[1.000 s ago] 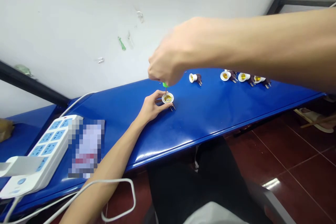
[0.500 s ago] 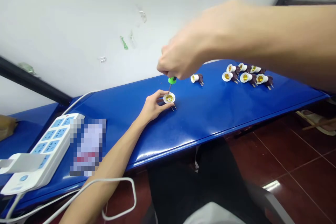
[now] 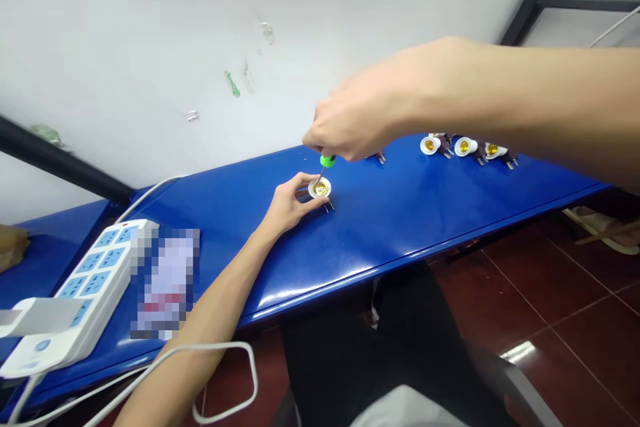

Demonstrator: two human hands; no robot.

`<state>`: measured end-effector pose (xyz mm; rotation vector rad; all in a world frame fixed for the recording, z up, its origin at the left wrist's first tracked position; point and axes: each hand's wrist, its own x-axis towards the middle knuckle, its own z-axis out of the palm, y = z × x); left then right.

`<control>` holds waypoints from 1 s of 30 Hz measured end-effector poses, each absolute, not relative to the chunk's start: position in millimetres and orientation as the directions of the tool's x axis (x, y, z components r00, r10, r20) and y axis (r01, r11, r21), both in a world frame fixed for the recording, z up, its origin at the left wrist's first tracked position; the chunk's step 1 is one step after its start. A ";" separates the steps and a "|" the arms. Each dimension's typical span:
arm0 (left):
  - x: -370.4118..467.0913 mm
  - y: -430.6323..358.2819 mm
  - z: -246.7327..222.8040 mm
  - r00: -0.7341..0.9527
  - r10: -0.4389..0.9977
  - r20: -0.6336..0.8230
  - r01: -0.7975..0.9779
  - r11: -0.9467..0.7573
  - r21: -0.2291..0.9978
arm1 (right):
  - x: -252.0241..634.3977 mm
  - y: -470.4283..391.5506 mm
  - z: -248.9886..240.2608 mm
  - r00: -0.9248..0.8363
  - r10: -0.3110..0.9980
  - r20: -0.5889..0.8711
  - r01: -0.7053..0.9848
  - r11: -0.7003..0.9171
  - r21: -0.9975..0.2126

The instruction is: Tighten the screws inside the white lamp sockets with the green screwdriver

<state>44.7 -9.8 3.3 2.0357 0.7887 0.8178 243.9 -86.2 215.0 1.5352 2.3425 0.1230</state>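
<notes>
My left hand point(image 3: 293, 200) grips a white lamp socket point(image 3: 325, 186) between thumb and fingers on the blue table. The socket's open mouth faces up, showing a brass-coloured inside, and its plug pins stick out toward me. Above it, my right hand point(image 3: 350, 120) is closed round a screwdriver point(image 3: 327, 161) with a green and black handle. The screwdriver's shaft slants down into the socket; its tip is hard to make out. Behind my right hand, another plug socket point(image 3: 380, 157) shows only in part.
Several finished-looking white and brown lamp sockets point(image 3: 465, 147) lie at the right on the blue table point(image 3: 380, 227). On the left are a white power strip point(image 3: 107, 300), a blurred-out packet point(image 3: 170, 273) and a white cable point(image 3: 253, 363). A white wall point(image 3: 125, 47) rises behind.
My right hand has dropped slightly and turned with the screwdriver, now covering more of the sockets behind. My left hand keeps its hold on the socket. The view has shifted a little.
</notes>
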 end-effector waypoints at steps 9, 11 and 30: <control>44.7 -9.0 2.1 0.605 0.736 0.304 0.224 -0.524 0.822 | 235.8 -90.9 215.8 -0.395 0.871 -0.291 0.805 0.481 0.346; 44.8 -8.7 1.6 0.605 0.734 0.309 0.221 -0.528 0.820 | 235.3 -91.6 215.6 -0.395 0.876 -0.276 0.808 0.474 0.350; 44.8 -10.1 3.6 0.606 0.744 0.282 0.224 -0.500 0.837 | 234.5 -92.2 218.6 -0.328 0.915 -0.236 0.843 0.396 0.363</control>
